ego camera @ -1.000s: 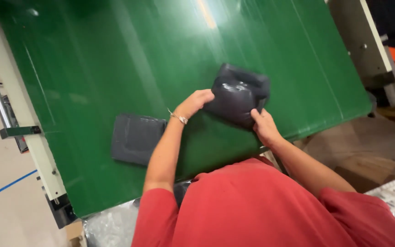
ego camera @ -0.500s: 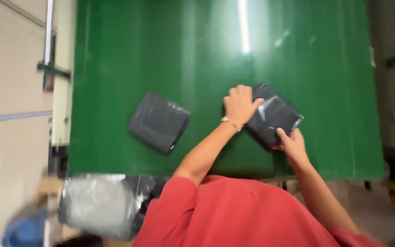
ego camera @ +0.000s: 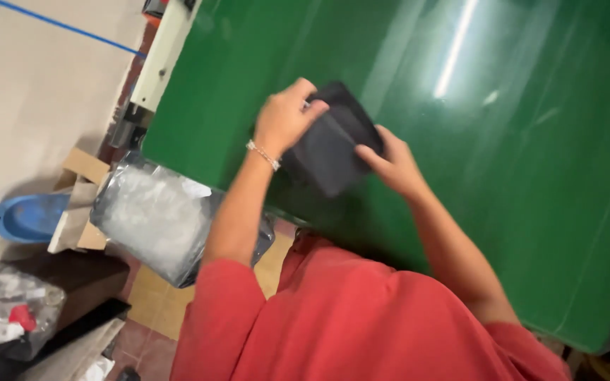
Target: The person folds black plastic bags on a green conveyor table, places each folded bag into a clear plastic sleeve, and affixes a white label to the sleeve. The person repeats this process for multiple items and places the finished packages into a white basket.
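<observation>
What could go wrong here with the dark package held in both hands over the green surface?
The left hand and right hand hold the dark package mostly by its ends, so it might slip or sag. It sits near the green surface edge, so if dropped it could fall toward the clear plastic bag.

A glossy green table (ego camera: 531, 176) reflects a strip light, beside a pale floor (ego camera: 30, 92) crossed by blue tape (ego camera: 65, 27).
</observation>
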